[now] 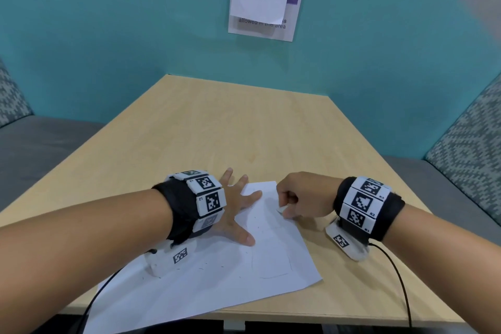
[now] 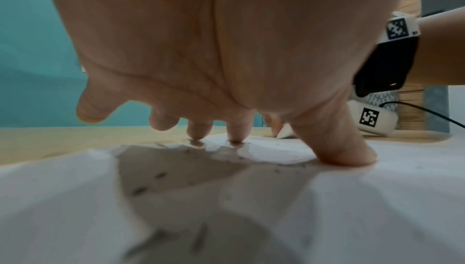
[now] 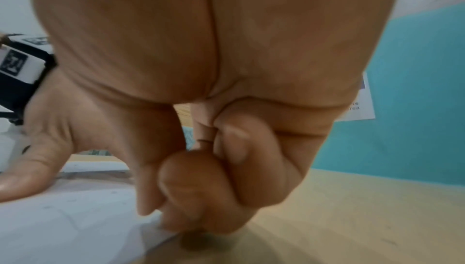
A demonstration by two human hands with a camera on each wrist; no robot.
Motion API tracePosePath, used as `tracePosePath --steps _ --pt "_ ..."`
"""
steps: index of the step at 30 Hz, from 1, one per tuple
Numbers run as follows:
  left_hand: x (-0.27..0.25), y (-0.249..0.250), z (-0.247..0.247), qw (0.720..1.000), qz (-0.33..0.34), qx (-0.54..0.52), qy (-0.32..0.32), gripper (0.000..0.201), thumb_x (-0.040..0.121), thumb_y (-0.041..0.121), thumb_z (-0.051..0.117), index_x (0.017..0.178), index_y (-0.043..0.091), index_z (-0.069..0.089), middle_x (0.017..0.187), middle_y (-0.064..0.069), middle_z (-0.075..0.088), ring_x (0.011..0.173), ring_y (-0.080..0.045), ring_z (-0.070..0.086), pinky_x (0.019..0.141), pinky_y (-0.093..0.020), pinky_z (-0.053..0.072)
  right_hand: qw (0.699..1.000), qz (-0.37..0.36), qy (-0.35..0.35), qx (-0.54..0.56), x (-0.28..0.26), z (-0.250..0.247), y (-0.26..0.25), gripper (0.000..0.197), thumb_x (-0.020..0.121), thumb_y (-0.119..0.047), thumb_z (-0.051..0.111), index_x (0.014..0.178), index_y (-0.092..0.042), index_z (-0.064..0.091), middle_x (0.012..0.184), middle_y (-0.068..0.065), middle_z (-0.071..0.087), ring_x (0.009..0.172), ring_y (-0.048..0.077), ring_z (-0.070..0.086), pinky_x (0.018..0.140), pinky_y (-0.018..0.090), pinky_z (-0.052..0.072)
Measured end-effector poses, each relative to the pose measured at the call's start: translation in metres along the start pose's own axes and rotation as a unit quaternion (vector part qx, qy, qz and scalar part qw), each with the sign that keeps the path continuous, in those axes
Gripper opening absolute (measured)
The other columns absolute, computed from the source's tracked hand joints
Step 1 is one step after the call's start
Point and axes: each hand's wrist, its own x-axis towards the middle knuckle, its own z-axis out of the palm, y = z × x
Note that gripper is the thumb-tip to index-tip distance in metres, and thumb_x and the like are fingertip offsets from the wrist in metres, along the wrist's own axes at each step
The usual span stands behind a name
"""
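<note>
On wood table (image 1: 244, 130), paper (image 1: 217, 279) lies near front edge. Left hand (image 1: 236, 207) flat, fingers spread, presses it down. Right hand (image 1: 306, 195) pinches small white eraser (image 1: 282, 209) at paper's right edge. Hard rubbing there may crumple or rip paper; paper may slip if left hand lifts

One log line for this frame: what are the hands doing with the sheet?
left hand: spread, pressing paper flat | right hand: pinching small white eraser-like piece at paper's right edge | paper: dark crumbs scattered | surface: wooden table
</note>
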Motion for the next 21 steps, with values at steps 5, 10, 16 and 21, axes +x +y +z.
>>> tracePosePath --steps 5,10,16,21 --pt "0.008 0.005 -0.007 0.999 0.042 0.003 0.018 0.107 0.074 0.084 0.053 0.154 0.048 -0.009 0.163 0.001 -0.028 0.146 -0.034 -0.031 0.109 -0.074 -0.010 1.000 -0.005 0.001 -0.005 0.002 0.002 -0.001 0.013 0.087 -0.026 0.068 0.086 -0.022 0.056 0.072 -0.016 0.045 0.063 0.002 0.043 0.057 0.019 0.033" --pt "0.015 0.013 -0.002 0.998 0.058 0.002 0.007 0.098 0.077 0.082 0.051 0.153 0.052 -0.003 0.165 0.001 -0.020 0.147 -0.037 -0.028 0.111 -0.072 -0.009 0.999 -0.031 -0.015 -0.005 -0.006 0.009 -0.015 0.010 0.088 -0.027 0.065 0.092 -0.020 0.059 0.075 -0.012 0.051 0.069 0.010 0.050 0.064 0.023 0.041" --pt "0.008 0.016 -0.010 0.996 0.081 -0.022 -0.002 0.098 0.084 0.073 0.055 0.158 0.040 0.000 0.167 -0.001 -0.014 0.151 -0.033 -0.016 0.118 -0.063 0.002 0.999 -0.041 -0.024 0.007 -0.006 0.005 -0.016 0.009 0.088 -0.026 0.067 0.093 -0.022 0.060 0.075 -0.013 0.052 0.065 0.003 0.046 0.060 0.019 0.038" --pt "0.004 0.019 -0.013 0.997 0.069 -0.036 -0.010 0.095 0.087 0.067 0.058 0.159 0.035 0.006 0.165 -0.003 -0.018 0.152 -0.034 -0.013 0.121 -0.057 0.008 0.997 -0.066 -0.033 0.018 -0.007 0.013 -0.023 0.008 0.087 -0.025 0.066 0.090 -0.021 0.059 0.076 -0.010 0.052 0.065 0.006 0.046 0.063 0.022 0.040"
